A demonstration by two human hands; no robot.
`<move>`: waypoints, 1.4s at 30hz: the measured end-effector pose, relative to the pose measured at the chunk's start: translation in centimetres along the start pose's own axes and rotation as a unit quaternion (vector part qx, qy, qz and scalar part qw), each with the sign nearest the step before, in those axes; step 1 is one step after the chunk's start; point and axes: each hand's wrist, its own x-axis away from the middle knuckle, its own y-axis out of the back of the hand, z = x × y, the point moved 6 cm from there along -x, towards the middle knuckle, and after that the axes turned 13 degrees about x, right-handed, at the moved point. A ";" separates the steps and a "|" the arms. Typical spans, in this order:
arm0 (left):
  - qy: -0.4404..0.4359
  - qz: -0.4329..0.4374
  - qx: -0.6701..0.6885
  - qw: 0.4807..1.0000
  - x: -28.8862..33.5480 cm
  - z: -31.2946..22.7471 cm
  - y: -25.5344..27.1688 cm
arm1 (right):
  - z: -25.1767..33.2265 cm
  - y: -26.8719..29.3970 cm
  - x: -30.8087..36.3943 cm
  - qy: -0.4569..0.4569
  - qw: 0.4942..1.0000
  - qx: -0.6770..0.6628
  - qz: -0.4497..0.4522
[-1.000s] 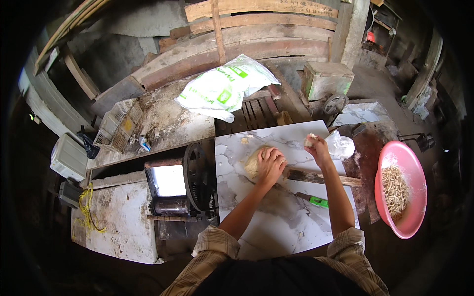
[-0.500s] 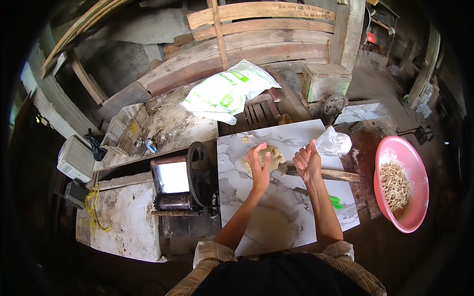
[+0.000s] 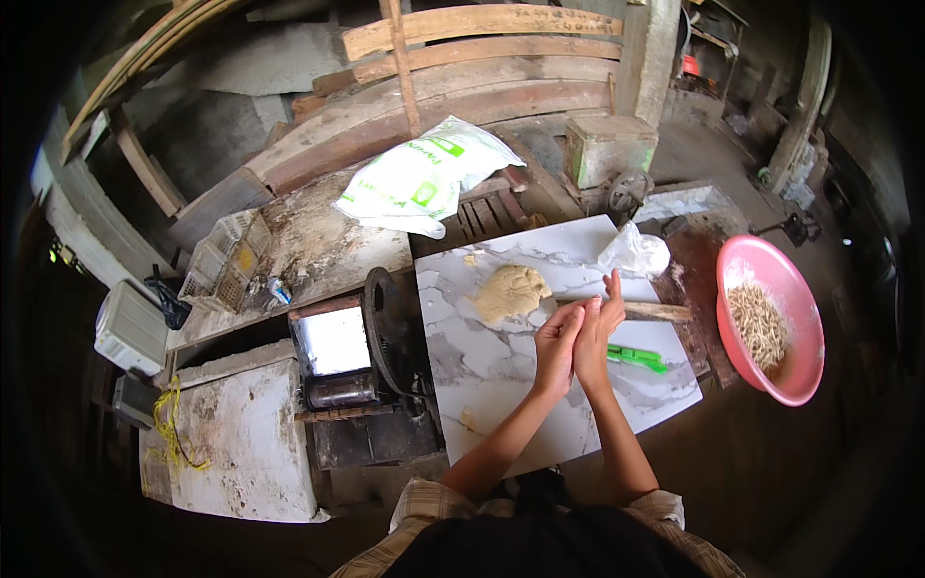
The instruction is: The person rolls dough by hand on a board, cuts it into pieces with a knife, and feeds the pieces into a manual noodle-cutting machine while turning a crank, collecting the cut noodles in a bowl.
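Note:
My left hand (image 3: pixel 556 353) and my right hand (image 3: pixel 593 337) are pressed together over the marble-patterned board (image 3: pixel 482 385). The left fingers curl in against the right palm; anything between the hands is hidden. The right fingers are stretched out, pointing away from me. A lump of pale dough (image 3: pixel 513 293) lies on the board, beyond my left hand and apart from it. A wooden stick (image 3: pixel 657 310) lies partly behind my right hand. Close to the right wrist is a green-handled tool (image 3: pixel 636 357), its other end hidden by the hand.
A clear plastic bag (image 3: pixel 636 250) sits at the board's far right corner. Right of the board stands a pink basin (image 3: pixel 737 265) with pale strips inside. To the left is a machine with a large wheel (image 3: pixel 381 332). A white-and-green sack (image 3: pixel 424 183) lies at the back.
My hands were apart, the left touching or near the dough and the right raised beside it. They have come together nearer me, clear of the dough. The view has shifted slightly.

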 end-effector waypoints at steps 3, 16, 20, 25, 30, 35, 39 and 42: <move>0.026 -0.077 -0.030 0.996 -0.1 1.0 2.0 | 0.2 1.5 1.8 -0.029 0.997 -0.030 -0.063; 0.108 -0.107 0.045 0.987 1.4 3.4 1.9 | -1.1 1.0 3.5 0.108 0.988 -0.022 0.111; 0.121 -0.111 0.025 0.986 3.8 4.9 0.2 | -3.0 2.9 2.9 0.003 0.979 -0.183 0.095; -0.134 -0.114 -0.081 0.981 6.7 5.2 -0.9 | -4.6 4.2 2.4 -0.102 0.931 -0.330 0.119; -0.202 -0.195 -0.084 0.956 10.0 5.5 1.3 | -4.7 5.0 3.1 -0.189 0.835 -0.485 0.177; -0.207 -0.150 -0.051 0.966 9.9 5.3 0.5 | -1.9 5.2 5.6 -0.184 0.682 -0.624 0.335; -0.196 -0.065 -0.068 0.976 9.9 6.2 -3.2 | -4.2 5.7 5.2 -0.006 0.909 -0.331 0.255; -0.195 -0.056 -0.099 0.974 9.6 7.3 -4.1 | -3.4 8.3 4.7 0.154 0.952 -0.230 0.128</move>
